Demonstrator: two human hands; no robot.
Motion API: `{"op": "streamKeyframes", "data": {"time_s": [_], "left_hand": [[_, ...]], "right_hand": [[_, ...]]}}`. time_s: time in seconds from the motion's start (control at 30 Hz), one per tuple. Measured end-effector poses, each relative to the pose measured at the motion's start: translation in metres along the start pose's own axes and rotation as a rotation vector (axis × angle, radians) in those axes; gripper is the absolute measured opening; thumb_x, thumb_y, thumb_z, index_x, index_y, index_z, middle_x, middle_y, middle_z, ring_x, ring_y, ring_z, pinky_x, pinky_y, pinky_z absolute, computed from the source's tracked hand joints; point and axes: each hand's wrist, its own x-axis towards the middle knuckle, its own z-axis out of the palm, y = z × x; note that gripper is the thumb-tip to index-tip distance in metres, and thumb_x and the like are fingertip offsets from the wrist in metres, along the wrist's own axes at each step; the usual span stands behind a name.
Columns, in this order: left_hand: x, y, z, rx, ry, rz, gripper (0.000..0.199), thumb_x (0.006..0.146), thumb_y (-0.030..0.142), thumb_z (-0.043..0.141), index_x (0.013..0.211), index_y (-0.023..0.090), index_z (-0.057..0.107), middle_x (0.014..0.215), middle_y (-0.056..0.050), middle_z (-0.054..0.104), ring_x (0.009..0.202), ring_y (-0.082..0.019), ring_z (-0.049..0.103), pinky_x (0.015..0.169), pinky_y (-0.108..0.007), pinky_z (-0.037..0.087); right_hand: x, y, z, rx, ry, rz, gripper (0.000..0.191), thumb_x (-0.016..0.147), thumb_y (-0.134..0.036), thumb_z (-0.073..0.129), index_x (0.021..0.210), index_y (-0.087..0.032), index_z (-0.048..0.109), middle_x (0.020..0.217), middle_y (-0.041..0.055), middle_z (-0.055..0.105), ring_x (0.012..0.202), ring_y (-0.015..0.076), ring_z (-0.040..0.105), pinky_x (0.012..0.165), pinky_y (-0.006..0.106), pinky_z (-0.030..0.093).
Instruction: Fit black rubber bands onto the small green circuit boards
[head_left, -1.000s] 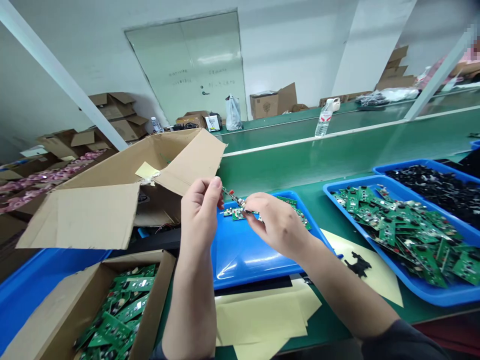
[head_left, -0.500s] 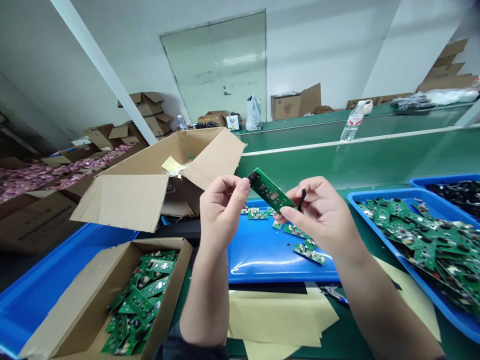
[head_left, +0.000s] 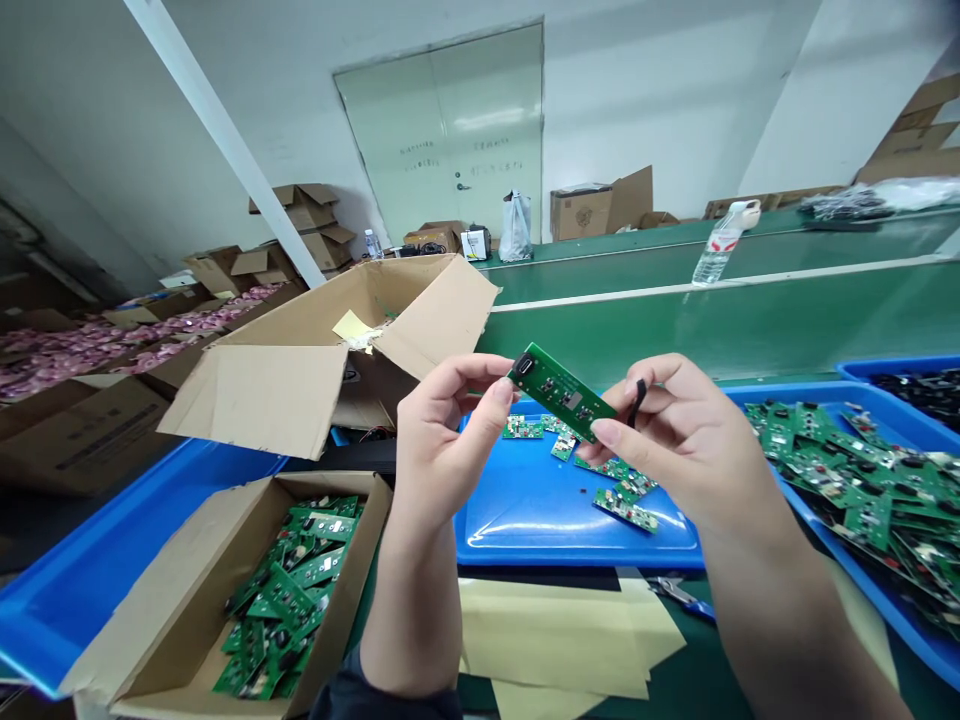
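Note:
A green circuit board [head_left: 564,393] with a black oval part at its upper left end is held up between both hands. My left hand [head_left: 457,430] pinches that left end between thumb and fingers. At the lower right end, my right hand [head_left: 675,430] grips the board with thumb and fingertips. A short black strip [head_left: 637,402] sticks up among the right fingers; its lower end is hidden. Below the board lies a blue tray [head_left: 517,520] with several circuit boards [head_left: 624,510] toward its right side.
At left, a cardboard box [head_left: 187,590] holds many boards, with a larger open carton [head_left: 255,390] behind it. To the right stands a blue bin [head_left: 802,500] piled with boards. Yellow paper sheets [head_left: 547,640] and blue-handled pliers [head_left: 682,597] lie in front. A bottle [head_left: 721,245] stands behind.
The board has turned so its face and black end part show more fully. Both hands keep hold of it; the whole view has shifted slightly.

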Motion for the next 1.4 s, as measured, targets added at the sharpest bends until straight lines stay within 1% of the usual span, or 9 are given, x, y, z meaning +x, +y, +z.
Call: {"op": "streamKeyframes", "data": {"time_s": [0.57, 0.67, 0.77, 0.87, 1.03, 1.13, 1.23, 1.33, 1.4], "left_hand": [[0.005, -0.006, 0.011, -0.071, 0.140, 0.014, 0.006, 0.084, 0.021, 0.069, 0.085, 0.016, 0.064, 0.074, 0.002, 0.063, 0.062, -0.002, 0.060, 0.059, -0.007, 0.049], [0.009, -0.010, 0.009, 0.033, 0.052, -0.011, 0.018, 0.086, 0.029, 0.068, 0.097, 0.015, 0.064, 0.082, -0.002, 0.065, 0.069, -0.003, 0.062, 0.062, -0.007, 0.050], [0.012, -0.011, 0.002, 0.107, -0.124, -0.037, 0.046, 0.087, 0.038, 0.066, 0.120, 0.008, 0.054, 0.099, -0.011, 0.064, 0.089, -0.009, 0.064, 0.070, -0.014, 0.055], [0.011, -0.007, -0.004, 0.184, -0.229, -0.096, 0.054, 0.088, 0.042, 0.063, 0.125, 0.004, 0.051, 0.105, -0.015, 0.061, 0.094, -0.010, 0.063, 0.076, -0.014, 0.054], [0.006, 0.004, -0.005, 0.154, -0.099, -0.068, 0.032, 0.089, 0.038, 0.064, 0.106, 0.011, 0.064, 0.094, -0.008, 0.066, 0.086, -0.009, 0.064, 0.074, -0.014, 0.054], [0.003, 0.005, -0.004, 0.143, -0.087, -0.098, 0.030, 0.089, 0.039, 0.064, 0.102, 0.013, 0.066, 0.093, -0.007, 0.066, 0.084, -0.009, 0.063, 0.073, -0.013, 0.053], [0.001, 0.003, -0.005, 0.126, -0.092, -0.086, 0.028, 0.089, 0.038, 0.065, 0.100, 0.013, 0.067, 0.091, -0.006, 0.066, 0.082, -0.008, 0.063, 0.073, -0.013, 0.052], [0.001, 0.002, -0.006, 0.113, -0.117, -0.043, 0.024, 0.089, 0.036, 0.064, 0.099, 0.014, 0.066, 0.091, -0.005, 0.066, 0.082, -0.007, 0.064, 0.073, -0.012, 0.052], [0.001, 0.002, -0.005, 0.123, -0.155, -0.047, 0.023, 0.090, 0.035, 0.063, 0.099, 0.014, 0.066, 0.090, -0.004, 0.066, 0.081, -0.006, 0.064, 0.072, -0.009, 0.051]], "right_hand": [[0.002, -0.004, 0.011, 0.055, -0.052, -0.011, 0.026, 0.091, -0.014, 0.057, 0.097, -0.016, 0.032, 0.084, -0.0045, 0.048, 0.072, 0.0058, 0.067, 0.066, 0.012, 0.056], [0.006, -0.007, 0.004, 0.045, -0.013, -0.009, 0.029, 0.090, -0.016, 0.059, 0.096, -0.016, 0.031, 0.082, -0.0045, 0.047, 0.072, 0.0058, 0.066, 0.068, 0.013, 0.056], [0.004, -0.009, -0.021, -0.136, 0.131, 0.016, 0.033, 0.086, -0.025, 0.062, 0.094, -0.015, 0.032, 0.081, -0.0028, 0.049, 0.069, 0.0092, 0.066, 0.064, 0.016, 0.056], [-0.015, -0.001, -0.068, -0.434, 0.487, 0.254, 0.040, 0.075, -0.034, 0.063, 0.094, -0.015, 0.034, 0.082, -0.0008, 0.052, 0.070, 0.0159, 0.066, 0.065, 0.024, 0.057], [-0.078, 0.026, -0.163, -0.836, 0.910, 0.659, 0.024, 0.086, -0.011, 0.054, 0.096, -0.016, 0.034, 0.080, 0.0025, 0.053, 0.064, 0.0163, 0.062, 0.064, 0.030, 0.051], [-0.109, 0.023, -0.194, -1.059, 0.935, 0.897, 0.026, 0.089, -0.017, 0.056, 0.099, -0.016, 0.033, 0.077, 0.0051, 0.058, 0.064, 0.0181, 0.059, 0.077, 0.034, 0.046], [-0.120, 0.001, -0.193, -1.217, 0.837, 1.055, 0.026, 0.087, -0.023, 0.057, 0.094, -0.017, 0.032, 0.081, 0.0126, 0.057, 0.068, 0.0251, 0.053, 0.073, 0.039, 0.038], [-0.113, -0.017, -0.165, -1.354, 0.794, 1.011, 0.024, 0.093, -0.038, 0.044, 0.094, -0.018, 0.030, 0.097, 0.0210, 0.056, 0.080, 0.0314, 0.050, 0.074, 0.042, 0.034], [-0.101, -0.012, -0.137, -1.355, 0.669, 0.921, 0.024, 0.095, -0.040, 0.044, 0.099, -0.018, 0.036, 0.107, 0.0147, 0.058, 0.088, 0.0282, 0.054, 0.078, 0.039, 0.036]]}}
